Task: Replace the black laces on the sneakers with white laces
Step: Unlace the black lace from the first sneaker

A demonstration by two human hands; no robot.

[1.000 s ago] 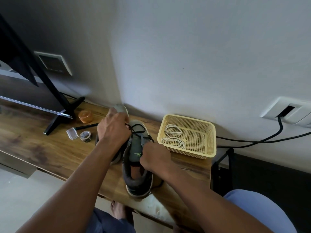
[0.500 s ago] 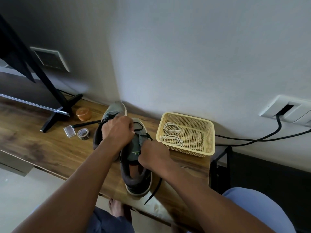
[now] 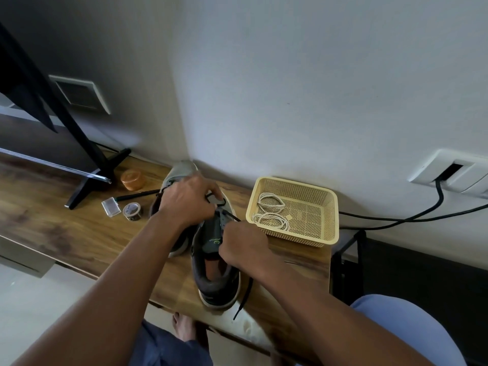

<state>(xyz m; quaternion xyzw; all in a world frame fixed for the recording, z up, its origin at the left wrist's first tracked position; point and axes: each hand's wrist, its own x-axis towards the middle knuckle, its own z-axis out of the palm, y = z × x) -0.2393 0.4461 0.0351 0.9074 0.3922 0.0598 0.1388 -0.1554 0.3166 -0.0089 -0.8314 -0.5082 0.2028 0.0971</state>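
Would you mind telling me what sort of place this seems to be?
Probably a room in a home: a wooden table against a plain wall, a television stand on it, and a wall socket with cables plugged in.

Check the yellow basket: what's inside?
Inside the yellow basket: two coiled white laces, lying on the mesh floor toward its left side. Nothing else shows; no part of the floor is covered by hands.

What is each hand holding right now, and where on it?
Left hand pinches a black lace loop near the sneaker's toe; right hand grips the lace beside the tongue.
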